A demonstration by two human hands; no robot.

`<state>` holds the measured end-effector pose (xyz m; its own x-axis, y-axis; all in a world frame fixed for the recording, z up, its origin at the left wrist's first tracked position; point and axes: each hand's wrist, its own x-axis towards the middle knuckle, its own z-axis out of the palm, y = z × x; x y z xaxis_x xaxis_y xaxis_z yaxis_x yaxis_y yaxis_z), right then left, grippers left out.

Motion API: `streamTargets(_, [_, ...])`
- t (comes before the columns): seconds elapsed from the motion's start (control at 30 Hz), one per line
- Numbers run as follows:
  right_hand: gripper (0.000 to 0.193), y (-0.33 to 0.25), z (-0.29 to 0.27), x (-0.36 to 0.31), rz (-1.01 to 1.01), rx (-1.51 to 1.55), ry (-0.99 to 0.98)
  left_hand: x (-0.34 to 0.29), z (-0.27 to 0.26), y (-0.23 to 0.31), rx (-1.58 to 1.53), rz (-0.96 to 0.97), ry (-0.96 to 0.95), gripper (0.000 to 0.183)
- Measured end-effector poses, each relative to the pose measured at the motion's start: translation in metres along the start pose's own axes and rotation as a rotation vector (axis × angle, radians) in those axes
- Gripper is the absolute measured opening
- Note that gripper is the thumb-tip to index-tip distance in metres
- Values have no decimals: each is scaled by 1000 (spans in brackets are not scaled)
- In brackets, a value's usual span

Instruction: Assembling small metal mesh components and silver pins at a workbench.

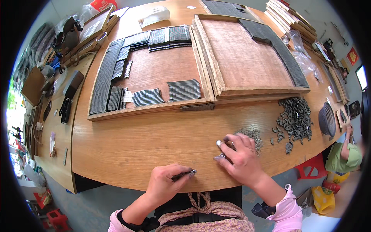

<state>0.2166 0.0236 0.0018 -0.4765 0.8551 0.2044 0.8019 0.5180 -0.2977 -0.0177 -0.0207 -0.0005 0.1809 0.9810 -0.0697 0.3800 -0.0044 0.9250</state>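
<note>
My left hand (165, 179) is closed in a pinch above the table's near edge. A small dark grey piece (185, 174) pokes out between its thumb and fingertips; its exact shape is hard to make out. Further right, my right hand (240, 157) rests over the tabletop with bent fingers, thumb and index finger apart. It reaches the near left side of a heap of thin metal pins (253, 135), partly covering it. To the right of the pins lies a larger pile of small dark grey curved pieces (295, 118), several scattered toward the pins.
Two wooden trays, a left one (154, 107) and a right one (262, 91), stand beyond my hands, holding dark ribbed strips and panels. A dark bowl (327, 119) is at the right edge. A person in green (344, 156) sits beyond, near a red stool (312, 167).
</note>
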Motion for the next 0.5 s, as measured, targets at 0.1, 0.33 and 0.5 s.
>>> streamTargets(0.1, [42,-12,3,-3,-158,60,-59,0,-2,-2,10,12,33,11])
streamTargets(0.33, [30,-22,12,-46,-601,103,-51,-1,0,-6,125,73,46,10])
streamTargets(0.5, [23,-38,15,-33,-284,522,30,-2,2,-8,294,242,74,8])
